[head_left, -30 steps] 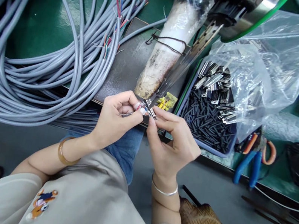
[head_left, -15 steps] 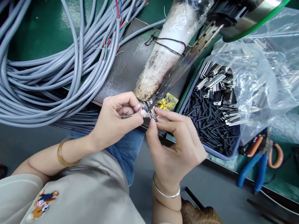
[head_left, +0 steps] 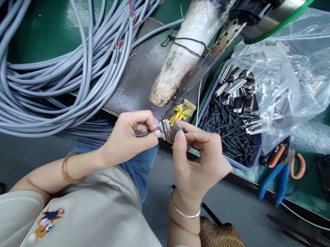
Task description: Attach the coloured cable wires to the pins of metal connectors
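Between my two hands is a metal connector (head_left: 165, 129) with a row of pins, and thin coloured wires reach its left side. My left hand (head_left: 133, 133) pinches these wires right beside the connector. To the right, my right hand (head_left: 200, 150) has thumb and index finger closed on a thin silvery wire (head_left: 198, 104) whose tip shows at the fingertips. Just above the connector, the soldering iron (head_left: 187, 85) points down from its mount, next to a white wrapped tube (head_left: 180, 58). A yellow piece (head_left: 181, 112) lies by the iron's tip.
Grey cables (head_left: 100, 58) with stripped ends cover the left of the green table (head_left: 53, 33). On the right stand a blue tray (head_left: 248, 167) of black sleeves and metal connectors, a plastic bag (head_left: 323, 65), and pliers (head_left: 283, 173).
My right hand has drawn slightly right, away from the connector, and the thin wire now shows at its fingers. The connector has shifted down from the iron's tip.
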`<state>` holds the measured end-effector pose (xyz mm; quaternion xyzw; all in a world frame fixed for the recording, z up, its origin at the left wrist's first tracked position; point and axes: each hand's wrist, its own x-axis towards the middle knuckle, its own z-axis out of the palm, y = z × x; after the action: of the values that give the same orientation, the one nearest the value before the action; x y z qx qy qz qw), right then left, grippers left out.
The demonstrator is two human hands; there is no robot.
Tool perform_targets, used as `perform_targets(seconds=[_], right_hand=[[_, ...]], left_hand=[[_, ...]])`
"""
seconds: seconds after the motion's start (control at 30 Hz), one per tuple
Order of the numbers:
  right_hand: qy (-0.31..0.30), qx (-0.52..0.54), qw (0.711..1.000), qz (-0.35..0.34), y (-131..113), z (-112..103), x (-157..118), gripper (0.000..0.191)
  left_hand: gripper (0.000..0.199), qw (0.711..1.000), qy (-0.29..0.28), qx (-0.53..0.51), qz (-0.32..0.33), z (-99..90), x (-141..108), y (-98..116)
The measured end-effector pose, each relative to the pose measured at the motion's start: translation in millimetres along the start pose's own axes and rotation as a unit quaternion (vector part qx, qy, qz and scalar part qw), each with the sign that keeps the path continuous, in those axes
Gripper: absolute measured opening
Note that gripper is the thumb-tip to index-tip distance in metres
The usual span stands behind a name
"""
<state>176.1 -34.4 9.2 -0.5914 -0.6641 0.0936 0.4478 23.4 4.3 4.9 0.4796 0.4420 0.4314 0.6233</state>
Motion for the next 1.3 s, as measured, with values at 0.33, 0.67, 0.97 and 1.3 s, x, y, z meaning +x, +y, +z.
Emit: perform_targets(seconds=[0.33,0.67,0.97,1.3], right_hand=[[-0.098,0.081,0.99,0.054,-7.4,-13.2,2.1,0.014],[0.047,0.069,0.992,-0.096,1.3,3.8,-20.4,0.016],[0.154,0.144,0.977,-0.019,3.3,24.1,-33.0,0.013],[0.153,0.104,0.982,-0.04,10.2,24.5,-35.2,0.011]], left_hand=[[0.003,0.994,-0.074,0.068,0.045,-9.4,-16.1,-4.1],[0.017,0.981,-0.112,-0.153,-0.045,-26.4,-14.5,-8.3],[0.017,0.98,-0.13,-0.152,-0.006,-27.1,-19.2,-8.6],[0.017,0.986,-0.128,-0.109,0.0,-26.8,-17.7,-8.5]])
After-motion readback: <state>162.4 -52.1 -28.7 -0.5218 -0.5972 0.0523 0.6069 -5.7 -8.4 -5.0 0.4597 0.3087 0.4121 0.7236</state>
